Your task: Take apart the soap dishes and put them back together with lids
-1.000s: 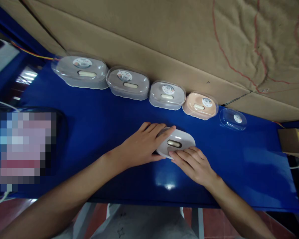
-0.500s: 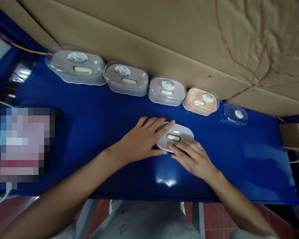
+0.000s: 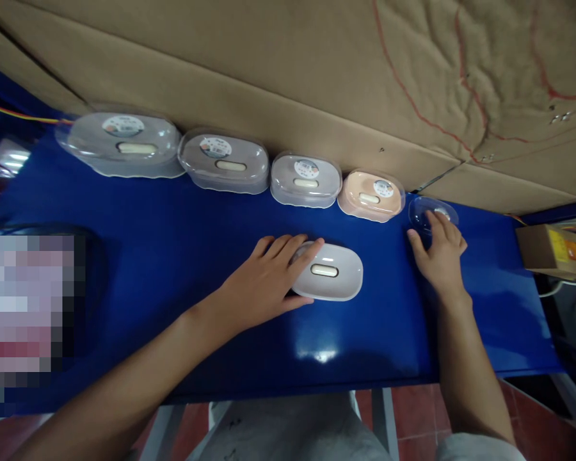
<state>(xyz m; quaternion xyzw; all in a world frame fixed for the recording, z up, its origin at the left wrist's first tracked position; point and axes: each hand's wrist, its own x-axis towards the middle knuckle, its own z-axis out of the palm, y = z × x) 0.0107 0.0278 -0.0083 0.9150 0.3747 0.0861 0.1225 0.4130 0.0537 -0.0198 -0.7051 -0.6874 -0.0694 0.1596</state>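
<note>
A white oval box [image 3: 333, 273] with a cream handle slot lies in the middle of the blue table [image 3: 173, 256]. My left hand [image 3: 264, 282] rests on its left end, fingers flat and spread. My right hand [image 3: 439, 256] is out at the right, fingers apart, touching a small clear oval lid [image 3: 425, 208] that lies at the end of the back row. Along the back stand several lidded oval boxes: a large grey one [image 3: 122, 144], a grey one [image 3: 223, 161], a smaller grey one [image 3: 306, 179] and a peach one [image 3: 370, 195].
A cardboard sheet [image 3: 317, 77] stands behind the row. A cardboard box [image 3: 552, 250] sits at the table's right end with cables beside it. A blurred dark thing [image 3: 29, 307] covers the left part of the table. Red floor tiles show below the front edge.
My right hand left the white box and moved right and back to the small clear lid. My left hand stayed on the white box. The camera shifted slightly.
</note>
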